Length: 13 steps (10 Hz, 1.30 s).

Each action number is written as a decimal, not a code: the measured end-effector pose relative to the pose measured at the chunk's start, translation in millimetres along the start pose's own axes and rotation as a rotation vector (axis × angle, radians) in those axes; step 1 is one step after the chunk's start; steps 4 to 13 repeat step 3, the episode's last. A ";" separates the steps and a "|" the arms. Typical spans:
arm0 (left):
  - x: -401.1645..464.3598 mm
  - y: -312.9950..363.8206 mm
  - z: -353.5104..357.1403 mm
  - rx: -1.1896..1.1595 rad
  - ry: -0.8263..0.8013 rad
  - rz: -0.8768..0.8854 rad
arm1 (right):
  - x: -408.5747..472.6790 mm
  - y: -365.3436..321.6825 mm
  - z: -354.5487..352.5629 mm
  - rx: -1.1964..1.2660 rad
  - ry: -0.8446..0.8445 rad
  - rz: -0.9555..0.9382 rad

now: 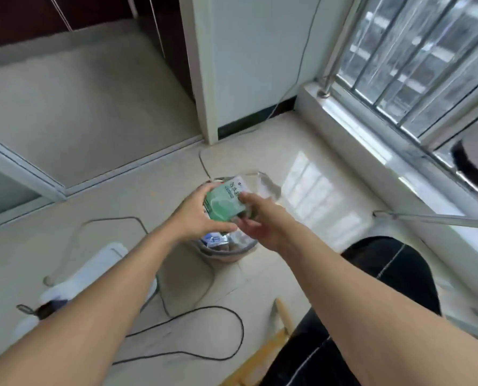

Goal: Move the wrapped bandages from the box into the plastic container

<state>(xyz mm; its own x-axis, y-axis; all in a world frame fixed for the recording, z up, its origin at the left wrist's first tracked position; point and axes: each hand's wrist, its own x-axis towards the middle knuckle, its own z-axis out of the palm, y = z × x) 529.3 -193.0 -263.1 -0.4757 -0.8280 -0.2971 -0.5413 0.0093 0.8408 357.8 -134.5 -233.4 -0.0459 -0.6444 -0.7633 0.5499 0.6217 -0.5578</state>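
Note:
A green and white box is held in the air above a round bin on the floor. My left hand grips the box's left side, fingers wrapped over its top and thumb underneath. My right hand holds the box's right end, fingers curled on its lower edge. A clear plastic container shows just behind the box, partly hidden by it. No single wrapped bandage can be made out; blur hides the box's opening.
A grey bin with wrappers inside stands under the hands. Black cables loop over the tiled floor. A white appliance lies at the left, a wooden stool edge near my dark-clad knee. A barred window runs along the right.

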 end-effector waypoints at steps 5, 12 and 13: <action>24.4 -89.2 46.6 0.334 0.193 -0.182 | 61.7 49.4 -10.6 0.045 0.128 0.104; 24.4 -89.2 46.6 0.334 0.193 -0.182 | 61.7 49.4 -10.6 0.045 0.128 0.104; 24.4 -89.2 46.6 0.334 0.193 -0.182 | 61.7 49.4 -10.6 0.045 0.128 0.104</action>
